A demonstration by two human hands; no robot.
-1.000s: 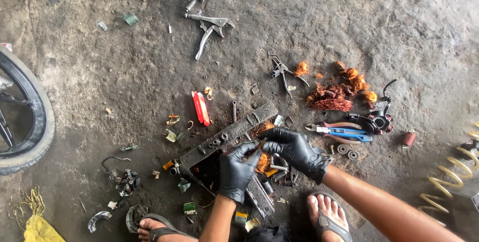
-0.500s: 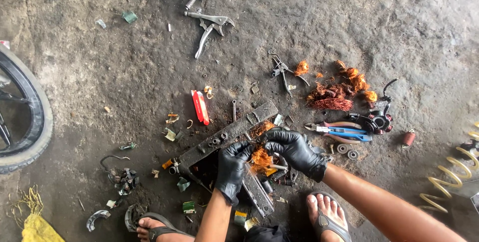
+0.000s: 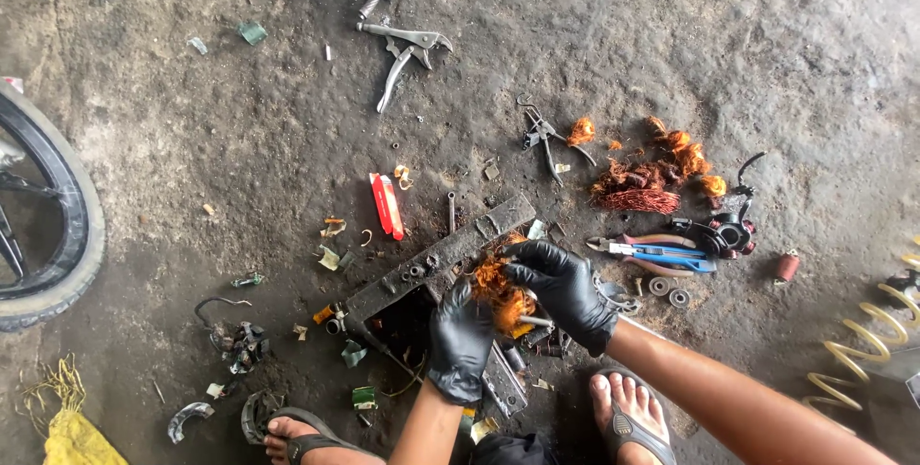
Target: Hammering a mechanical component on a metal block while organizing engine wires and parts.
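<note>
Item: copper stripping, floor station, as I read it from the head view.

Grip: my left hand (image 3: pixel 460 345) and right hand (image 3: pixel 565 290), both in black gloves, are closed on one tangle of orange copper wire (image 3: pixel 496 290), just below the frame's centre. Right fingers pinch its upper edge; left fingers curl round its lower side. I cannot tell whether the wire remains attached to anything beneath.

Beneath it: a long dark metal bar (image 3: pixel 436 259), lying diagonally on the floor, small nuts on it.

Already stripped, by my judgement: a heap of reddish-copper windings (image 3: pixel 640 192) to the upper right, loose orange tufts beside it.

Left to do: the tangle in hand is not yet on that heap; dark parts lie at lower left.

Tools lying free: blue-handled pliers (image 3: pixel 656 252) right of the hands, locking pliers (image 3: pixel 402 53) at upper centre, a red utility knife (image 3: pixel 386 206) left of centre.

Edges: a wheel tyre (image 3: pixel 72 225) far left, a yellow coil spring (image 3: pixel 862 350) far right.
</note>
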